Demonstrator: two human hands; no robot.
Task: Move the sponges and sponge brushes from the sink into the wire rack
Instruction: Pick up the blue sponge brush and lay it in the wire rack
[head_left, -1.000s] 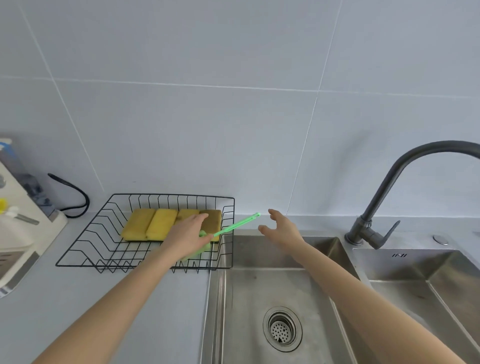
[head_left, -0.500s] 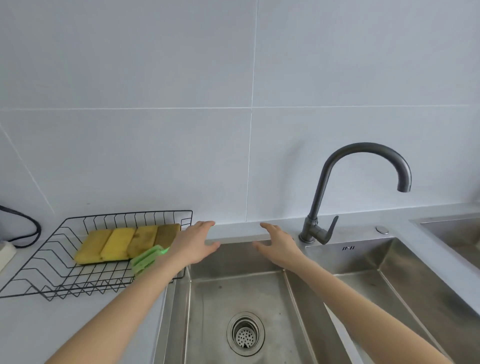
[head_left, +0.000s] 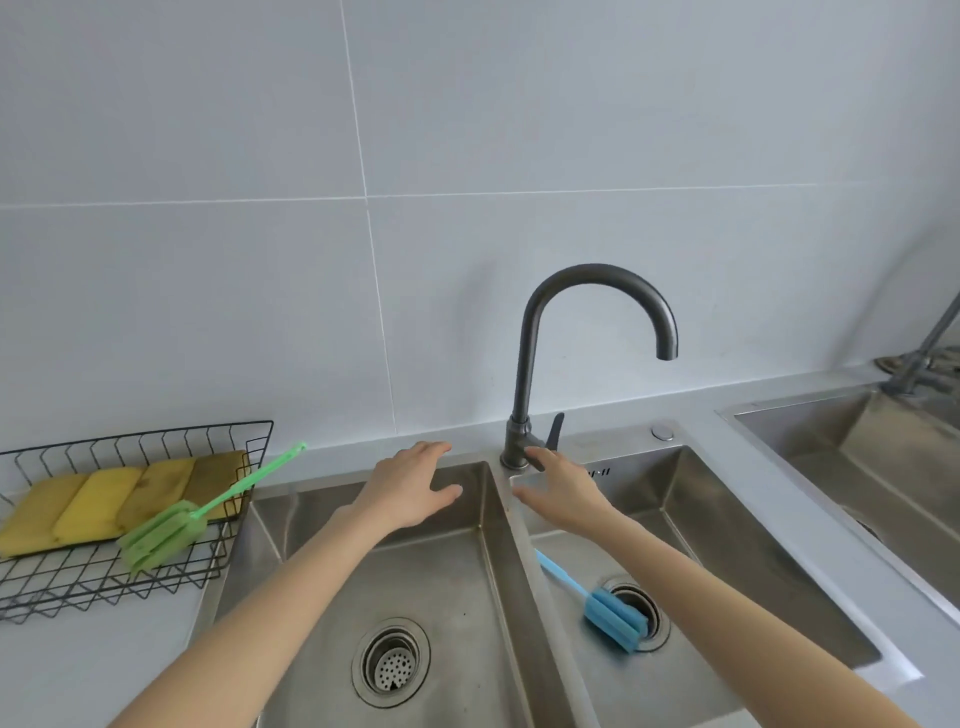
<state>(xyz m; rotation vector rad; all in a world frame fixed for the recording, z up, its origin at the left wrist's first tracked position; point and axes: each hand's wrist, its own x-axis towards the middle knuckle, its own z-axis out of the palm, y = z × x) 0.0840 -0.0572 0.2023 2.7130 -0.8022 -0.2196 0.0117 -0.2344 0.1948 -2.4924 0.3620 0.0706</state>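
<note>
A black wire rack (head_left: 156, 582) sits on the counter at the left. Several yellow sponges (head_left: 109, 501) lie side by side in it. A green sponge brush (head_left: 161, 532) rests in the rack, its handle sticking out over the right rim. A blue sponge brush (head_left: 613, 616) lies in the right sink basin (head_left: 727, 545), its head over the drain. My left hand (head_left: 410, 491) hovers open over the left basin (head_left: 322, 597). My right hand (head_left: 563, 488) is open above the divider, near the tap's base. Both hands hold nothing.
A dark curved tap (head_left: 545, 364) stands behind the divider between the basins. Each basin has a round drain; the left drain (head_left: 392, 662) is uncovered. A second sink (head_left: 872, 467) lies at the far right. Tiled wall runs behind.
My left hand let go of the green sponge brush, which now lies in the rack. Both hands moved right over the sink. The view swung right and the blue brush came into sight.
</note>
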